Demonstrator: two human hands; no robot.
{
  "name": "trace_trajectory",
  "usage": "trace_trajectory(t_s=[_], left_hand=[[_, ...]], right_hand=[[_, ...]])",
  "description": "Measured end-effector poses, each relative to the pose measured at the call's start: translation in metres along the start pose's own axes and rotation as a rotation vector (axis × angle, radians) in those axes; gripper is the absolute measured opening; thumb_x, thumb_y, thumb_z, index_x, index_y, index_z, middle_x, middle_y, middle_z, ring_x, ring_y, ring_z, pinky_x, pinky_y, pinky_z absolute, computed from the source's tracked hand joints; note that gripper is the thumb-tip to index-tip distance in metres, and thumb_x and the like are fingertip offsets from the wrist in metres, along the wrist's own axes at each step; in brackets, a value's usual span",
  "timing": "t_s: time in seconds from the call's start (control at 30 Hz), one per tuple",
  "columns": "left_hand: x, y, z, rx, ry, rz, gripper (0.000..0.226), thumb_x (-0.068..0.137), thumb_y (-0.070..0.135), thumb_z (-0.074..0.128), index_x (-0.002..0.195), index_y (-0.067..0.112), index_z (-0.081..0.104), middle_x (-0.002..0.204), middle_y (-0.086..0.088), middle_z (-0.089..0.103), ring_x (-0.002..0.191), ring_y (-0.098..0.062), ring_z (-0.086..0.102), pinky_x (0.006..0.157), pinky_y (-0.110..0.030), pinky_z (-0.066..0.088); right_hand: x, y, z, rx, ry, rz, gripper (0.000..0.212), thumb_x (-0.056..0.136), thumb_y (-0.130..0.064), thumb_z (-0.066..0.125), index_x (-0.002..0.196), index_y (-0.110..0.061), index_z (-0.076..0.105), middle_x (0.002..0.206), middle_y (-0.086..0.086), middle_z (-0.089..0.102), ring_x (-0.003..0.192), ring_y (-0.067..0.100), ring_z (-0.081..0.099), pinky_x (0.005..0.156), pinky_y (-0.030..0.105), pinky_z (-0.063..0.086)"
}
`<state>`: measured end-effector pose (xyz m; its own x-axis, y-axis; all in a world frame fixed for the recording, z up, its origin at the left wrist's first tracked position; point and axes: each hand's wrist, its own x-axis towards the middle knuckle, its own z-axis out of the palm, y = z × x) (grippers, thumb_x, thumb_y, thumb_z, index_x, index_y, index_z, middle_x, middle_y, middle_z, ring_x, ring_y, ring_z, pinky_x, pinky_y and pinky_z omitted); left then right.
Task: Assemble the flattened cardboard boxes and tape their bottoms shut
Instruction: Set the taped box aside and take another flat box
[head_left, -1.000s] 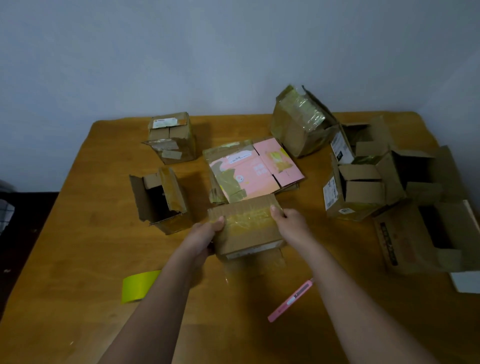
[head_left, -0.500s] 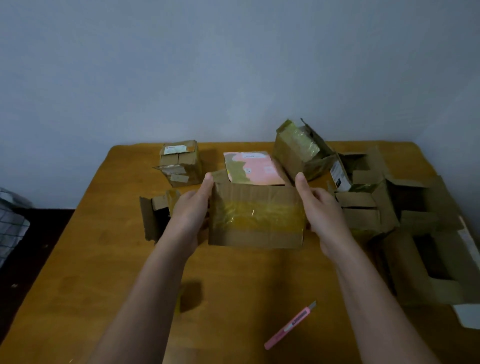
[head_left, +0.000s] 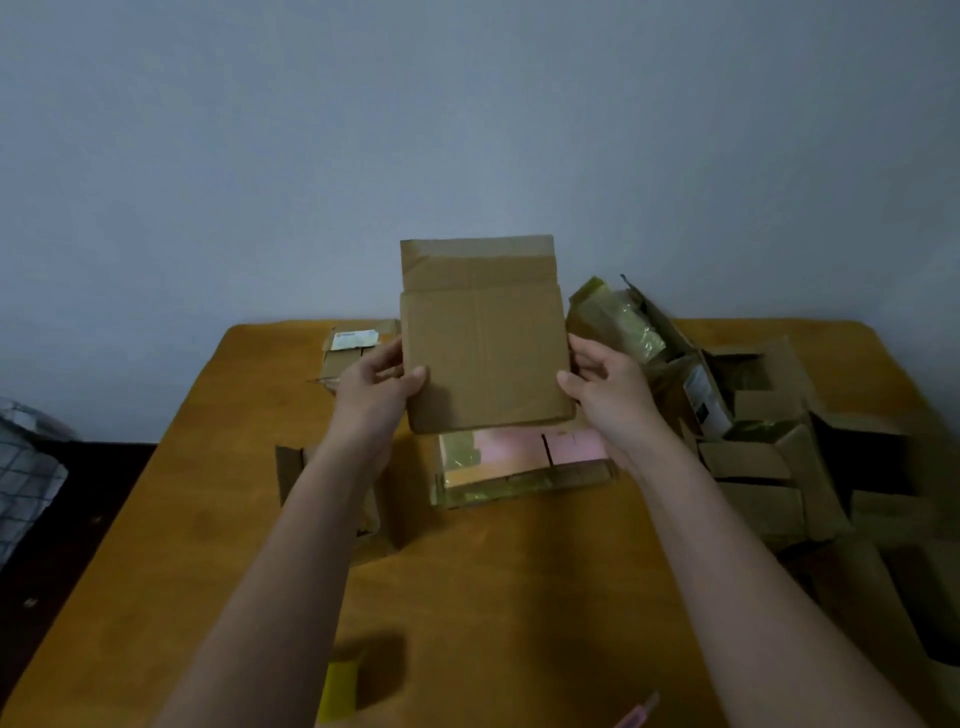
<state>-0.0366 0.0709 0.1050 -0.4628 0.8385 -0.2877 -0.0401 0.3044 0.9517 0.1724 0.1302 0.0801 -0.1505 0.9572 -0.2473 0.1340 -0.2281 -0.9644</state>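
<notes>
1. Flattened cardboard box (head_left: 485, 358): held upright in the air above the table (head_left: 498, 597), its plain brown face toward the camera, one flap standing up at its top edge with a strip of tape along that edge. No writing is legible on this face.
2. Left hand (head_left: 375, 387): grips the box's left edge, thumb on the near face, fingers curled behind.
3. Right hand (head_left: 605, 387): grips the box's right edge in the same way, thumb in front, fingers behind.
4. Pink-printed flat box (head_left: 524, 462): lies on the table just below and beyond the two hands, partly covered with glossy tape; its print is too blurred to read.
5. Small labelled box (head_left: 349, 349): beyond the left hand, bearing a white label, text unreadable.
6. Open boxes (head_left: 753, 431): clustered to the right of the right hand; one carries a white label, illegible.
7. Yellow sheet (head_left: 338, 691): near the table's front edge, beneath the left forearm.
8. Pink utility knife (head_left: 639, 714): at the frame's lower edge, beneath the right forearm.
</notes>
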Motion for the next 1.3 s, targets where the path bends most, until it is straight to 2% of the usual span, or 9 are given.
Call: trace_trajectory(t_s=[0.1,0.3,0.57,0.67,0.87,0.97,1.1,1.2,1.3], left_hand=[[0.040,-0.010,0.013,0.040,0.032,0.014,0.037,0.094,0.002,0.057,0.123,0.025,0.050,0.122,-0.003,0.057,0.113,-0.022,0.055,0.091,-0.038,0.052],[0.106,-0.029,0.035,0.045,0.054,0.037,0.042,0.094,-0.009,0.047,0.126,0.018,0.046,0.099,0.007,0.055,0.093,-0.010,0.055,0.075,-0.024,0.050],[0.176,-0.064,0.050,0.001,-0.033,0.054,0.055,0.086,-0.024,0.036,0.123,0.017,0.038,0.115,0.003,0.055,0.112,-0.011,0.054,0.088,-0.021,0.051],[0.194,-0.082,0.055,-0.014,-0.048,0.062,0.058,0.084,-0.027,0.038,0.117,0.021,0.036,0.125,-0.002,0.053,0.122,-0.016,0.052,0.098,-0.028,0.050],[0.199,-0.102,0.059,0.109,-0.084,-0.048,0.079,0.086,-0.018,0.050,0.146,0.027,0.026,0.144,-0.002,0.043,0.133,-0.018,0.041,0.101,-0.032,0.047],[0.183,-0.110,0.062,0.319,-0.017,-0.086,0.071,0.087,0.003,0.064,0.147,0.020,0.031,0.136,-0.002,0.052,0.127,-0.021,0.048,0.100,-0.032,0.045],[0.166,-0.141,0.053,0.577,-0.222,-0.135,0.026,0.093,0.013,0.060,0.119,0.011,0.060,0.108,-0.004,0.066,0.094,-0.016,0.060,0.072,-0.014,0.050],[0.141,-0.159,0.045,0.726,-0.252,-0.096,0.040,0.088,0.019,0.066,0.127,0.018,0.059,0.132,-0.005,0.052,0.111,-0.023,0.058,0.088,-0.019,0.044],[0.110,-0.169,0.043,0.740,-0.218,-0.085,0.050,0.088,0.013,0.066,0.136,0.018,0.052,0.143,-0.003,0.040,0.121,-0.024,0.051,0.085,-0.018,0.038]], right_hand=[[0.031,0.002,0.009,-0.048,0.044,-0.016,0.059,0.092,0.006,0.055,0.144,-0.020,0.043,0.140,-0.003,0.051,0.118,0.003,0.048,0.088,0.015,0.045],[0.093,0.011,0.028,-0.109,0.033,0.035,0.066,0.093,0.004,0.051,0.150,-0.025,0.032,0.145,-0.006,0.043,0.129,0.007,0.039,0.103,0.029,0.040],[0.156,0.043,0.053,-0.069,0.043,0.018,0.075,0.088,0.015,0.045,0.147,-0.029,0.033,0.136,-0.014,0.042,0.111,-0.011,0.042,0.099,0.017,0.037],[0.173,0.065,0.055,-0.139,0.012,0.035,0.079,0.086,0.017,0.040,0.137,-0.043,0.032,0.110,-0.036,0.044,0.099,-0.024,0.043,0.093,0.009,0.034],[0.175,0.099,0.054,-0.418,-0.123,0.162,0.082,0.095,-0.009,0.048,0.152,-0.044,0.001,0.147,-0.007,0.040,0.113,0.014,0.054,0.093,0.031,0.049],[0.160,0.114,0.052,-0.648,-0.140,0.143,0.072,0.099,-0.013,0.047,0.156,-0.025,0.004,0.161,0.000,0.016,0.147,0.023,0.019,0.118,0.040,0.024],[0.126,0.141,0.041,-0.916,-0.302,0.180,0.063,0.102,-0.019,0.042,0.155,-0.022,0.009,0.163,-0.007,-0.009,0.149,0.016,-0.010,0.121,0.045,0.004],[0.096,0.156,0.035,-0.896,-0.310,0.182,0.066,0.100,-0.015,0.044,0.155,-0.024,0.010,0.162,-0.007,-0.011,0.149,0.014,-0.011,0.121,0.045,0.002],[0.067,0.165,0.033,-0.914,-0.296,0.188,0.067,0.100,-0.014,0.044,0.155,-0.026,0.008,0.162,-0.008,-0.012,0.148,0.015,-0.012,0.122,0.044,0.003]])
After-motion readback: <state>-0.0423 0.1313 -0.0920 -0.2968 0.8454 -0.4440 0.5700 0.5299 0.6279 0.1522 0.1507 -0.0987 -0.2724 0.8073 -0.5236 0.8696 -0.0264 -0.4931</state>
